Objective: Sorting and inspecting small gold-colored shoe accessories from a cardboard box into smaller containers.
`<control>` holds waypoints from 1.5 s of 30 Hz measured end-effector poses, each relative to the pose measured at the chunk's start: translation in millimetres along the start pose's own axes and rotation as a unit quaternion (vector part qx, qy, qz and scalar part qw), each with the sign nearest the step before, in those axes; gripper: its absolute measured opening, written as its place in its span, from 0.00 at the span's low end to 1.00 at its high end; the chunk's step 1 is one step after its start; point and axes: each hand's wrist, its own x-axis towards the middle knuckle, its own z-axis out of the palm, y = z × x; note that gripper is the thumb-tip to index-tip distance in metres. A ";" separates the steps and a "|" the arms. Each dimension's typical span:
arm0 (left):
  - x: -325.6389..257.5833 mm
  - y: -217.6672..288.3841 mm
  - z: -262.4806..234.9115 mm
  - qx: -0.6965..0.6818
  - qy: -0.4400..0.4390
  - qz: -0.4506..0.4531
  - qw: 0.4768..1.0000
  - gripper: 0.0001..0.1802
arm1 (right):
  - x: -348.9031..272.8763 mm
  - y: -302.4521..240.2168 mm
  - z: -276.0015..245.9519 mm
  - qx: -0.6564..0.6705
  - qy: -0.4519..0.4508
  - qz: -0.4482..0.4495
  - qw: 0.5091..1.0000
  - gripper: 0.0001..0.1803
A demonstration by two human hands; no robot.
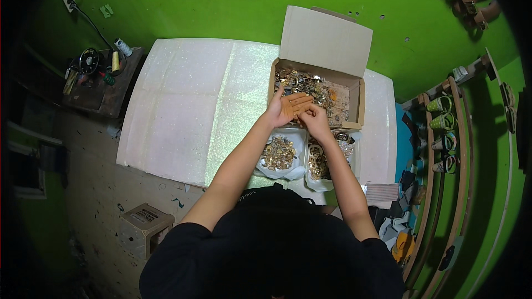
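Left hand [287, 108], palm open and flat, at 12 o'clock over cardboard box [354, 102]; right hand [315, 117] pinching small metal fittings from it: best picked singly, spills landing boxward.

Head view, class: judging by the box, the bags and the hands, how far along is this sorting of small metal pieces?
Done: two white bags beside the person already hold heaps of small metal pieces. In hand: the left hand lies palm up while the right hand picks at it; what it holds is too small to tell. Left: the open cardboard box is full of mixed pieces.

Open cardboard box [354, 97] w/ small gold metal bits [310, 86], on table.
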 end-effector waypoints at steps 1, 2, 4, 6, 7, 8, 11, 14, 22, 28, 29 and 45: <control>-1.1 0.1 1.4 0.003 0.004 -0.002 1.000 0.44 | -4.6 -3.7 0.0 0.047 -0.030 0.035 0.998 0.02; -2.2 0.3 2.8 0.007 0.008 -0.005 1.000 0.44 | -8.5 -5.5 0.3 0.094 -0.060 0.070 0.991 0.02; -2.3 1.4 2.9 0.018 0.001 -0.009 1.000 0.43 | -14.7 -2.8 -2.9 0.073 -0.085 0.065 0.992 0.02; -2.4 2.1 2.2 0.029 -0.005 -0.011 1.000 0.43 | -21.6 -6.2 -2.7 0.053 -0.111 0.060 0.991 0.02; -2.7 2.3 1.2 0.030 -0.005 -0.011 0.999 0.42 | -25.9 -11.8 -2.2 0.008 -0.158 0.079 0.984 0.03; -3.3 2.6 0.1 0.031 -0.005 -0.010 0.999 0.42 | -29.8 -17.1 -1.2 -0.037 -0.205 0.098 0.973 0.04; -3.4 2.6 -0.3 0.023 -0.005 -0.013 1.000 0.42 | -35.5 -19.1 -2.6 -0.142 -0.254 0.077 0.953 0.06; -3.0 2.3 -0.5 0.027 -0.003 -0.011 1.000 0.42 | -31.4 -20.9 -4.7 -0.238 -0.234 0.035 0.942 0.08; -0.6 0.4 -3.7 0.018 -0.008 -0.006 1.000 0.42 | -7.0 -21.3 6.8 -0.342 0.038 -0.194 0.918 0.09; 0.5 0.3 -4.0 0.026 -0.006 -0.003 1.000 0.42 | -7.0 -19.0 13.5 -0.393 0.051 -0.187 0.899 0.09; 0.1 0.3 -2.7 0.029 -0.004 -0.003 1.000 0.42 | -8.0 -21.0 13.7 -0.380 0.060 -0.173 0.907 0.09; 1.9 -1.6 -12.7 0.001 -0.015 -0.018 1.000 0.42 | 19.4 -34.1 11.5 -0.450 0.054 -0.247 0.857 0.07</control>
